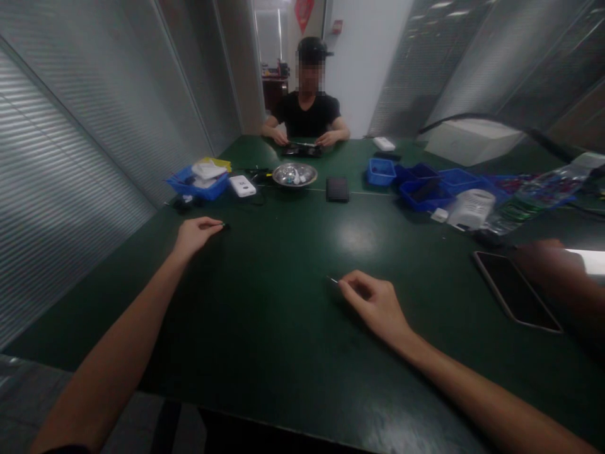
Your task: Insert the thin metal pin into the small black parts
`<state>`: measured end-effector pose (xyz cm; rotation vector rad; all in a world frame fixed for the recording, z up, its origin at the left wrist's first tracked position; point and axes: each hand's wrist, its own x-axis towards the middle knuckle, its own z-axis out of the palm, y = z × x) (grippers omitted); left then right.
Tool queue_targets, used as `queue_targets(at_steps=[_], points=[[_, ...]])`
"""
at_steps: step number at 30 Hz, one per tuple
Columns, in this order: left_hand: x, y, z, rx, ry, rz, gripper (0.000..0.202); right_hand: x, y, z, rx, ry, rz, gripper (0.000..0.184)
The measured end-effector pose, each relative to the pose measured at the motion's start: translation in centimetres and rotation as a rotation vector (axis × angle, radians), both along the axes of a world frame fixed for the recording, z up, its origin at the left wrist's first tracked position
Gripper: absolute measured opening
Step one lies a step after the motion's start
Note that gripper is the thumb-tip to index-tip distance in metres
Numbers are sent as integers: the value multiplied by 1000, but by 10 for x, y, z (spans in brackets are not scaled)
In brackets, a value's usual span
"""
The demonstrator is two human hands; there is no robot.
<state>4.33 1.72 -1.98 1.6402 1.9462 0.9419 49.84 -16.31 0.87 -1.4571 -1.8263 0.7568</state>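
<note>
My left hand [196,234] rests on the dark green table [283,315] at the left, fingers pinched on a tiny dark part [225,225]. My right hand [373,302] lies near the middle of the table, fingers closed on a thin small metal piece [333,280] that sticks out to the left. A black phone [515,296] lies flat to the right of my right hand.
Across the table a person in a black shirt [308,113] handles a dark device. A metal bowl [294,174], a white box [242,185], a black wallet-like case [337,188] and several blue bins [425,186] lie midway. Another person's arm [558,265] enters at right.
</note>
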Motion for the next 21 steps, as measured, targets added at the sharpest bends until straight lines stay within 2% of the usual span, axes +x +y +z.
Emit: queue_targets(at_steps=[9, 16, 18, 21], points=[[9, 7, 3, -27, -188, 87, 30, -3, -2, 5, 0, 11, -4, 28], [13, 11, 3, -11, -174, 131, 23, -3, -3, 3, 0, 12, -6, 29], [13, 9, 4, 1, -111, 101, 22, -3, -3, 2, -8, 9, 1, 29], [15, 1, 5, 73, 147, 32, 19, -2, -3, 1, -13, -2, 6, 29]])
